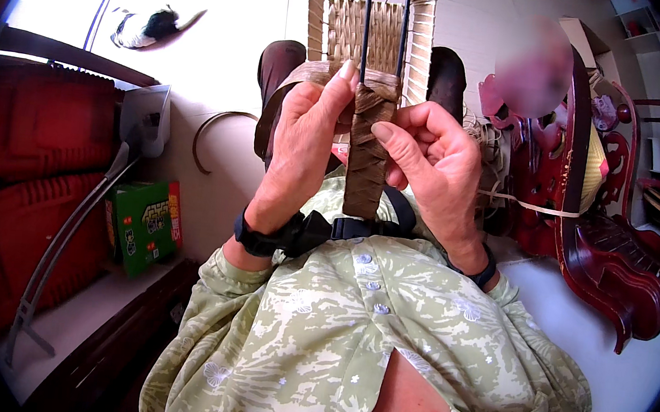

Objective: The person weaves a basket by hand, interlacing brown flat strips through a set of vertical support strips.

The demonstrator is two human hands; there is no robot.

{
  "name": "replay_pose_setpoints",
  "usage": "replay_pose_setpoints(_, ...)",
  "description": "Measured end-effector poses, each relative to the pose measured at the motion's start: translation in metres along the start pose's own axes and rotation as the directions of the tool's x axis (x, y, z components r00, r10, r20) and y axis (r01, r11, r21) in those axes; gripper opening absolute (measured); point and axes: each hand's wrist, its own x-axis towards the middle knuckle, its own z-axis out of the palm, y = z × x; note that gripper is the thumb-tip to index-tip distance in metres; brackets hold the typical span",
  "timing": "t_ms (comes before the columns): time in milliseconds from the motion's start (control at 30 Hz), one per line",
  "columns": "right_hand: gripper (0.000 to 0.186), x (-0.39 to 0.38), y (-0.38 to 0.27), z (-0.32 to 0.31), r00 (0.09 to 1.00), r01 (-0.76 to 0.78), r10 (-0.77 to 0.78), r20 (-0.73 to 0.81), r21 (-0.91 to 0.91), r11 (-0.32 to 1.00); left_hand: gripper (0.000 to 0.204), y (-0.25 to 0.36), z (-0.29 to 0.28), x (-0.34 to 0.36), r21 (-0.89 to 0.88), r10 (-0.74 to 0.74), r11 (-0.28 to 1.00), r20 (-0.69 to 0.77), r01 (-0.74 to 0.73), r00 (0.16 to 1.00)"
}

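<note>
Red cushioned furniture fills the left edge of the frame; dark red carved wooden furniture crowds the right edge, leaving a pale floor gap between. Top centre, a woven basket lies beyond the hands, its rim clear of both. Centre frame, the left hand and right hand flank a wrapped brown handle strip, fingers clenched on it from either side, thumbs pressing its front. Two thin dark rods rise from the wrap to the upper edge. Lower left, a green box sits on a ledge.
</note>
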Motion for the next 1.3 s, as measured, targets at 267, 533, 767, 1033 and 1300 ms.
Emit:
replay_pose_setpoints(267, 0.019, 0.004, 0.005, 0.002, 0.989, 0.135, -0.138, -0.054, -0.070, 0.988, 0.039, -0.002, 0.015, -0.016, 0.282, 0.233, 0.939, -0.108, -0.195, 0.966)
replay_pose_setpoints(533, 0.024, 0.010, 0.000, 0.001, 0.996, 0.084, -0.084, 0.005, -0.020, 0.996, 0.041, 0.003, 0.012, -0.022, 0.330, 0.277, 0.916, -0.108, -0.228, 0.955)
replay_pose_setpoints(767, 0.029, 0.024, -0.013, -0.005, 0.996, 0.064, -0.056, 0.071, -0.125, 0.990, 0.031, 0.006, 0.022, -0.019, 0.375, 0.533, 0.821, -0.235, -0.430, 0.813)
replay_pose_setpoints(1033, 0.027, 0.031, -0.016, -0.014, 0.859, 0.467, -0.511, 0.021, -0.438, 0.768, 0.005, 0.047, 0.019, -0.011, 0.757, 0.852, 0.176, 0.203, -0.629, 0.483)
replay_pose_setpoints(1300, 0.024, 0.052, -0.021, 0.004, 0.569, 0.647, -0.795, 0.211, -0.711, 0.275, 0.010, 0.088, 0.050, 0.007, 0.717, 0.683, -0.069, 0.541, -0.693, 0.492)
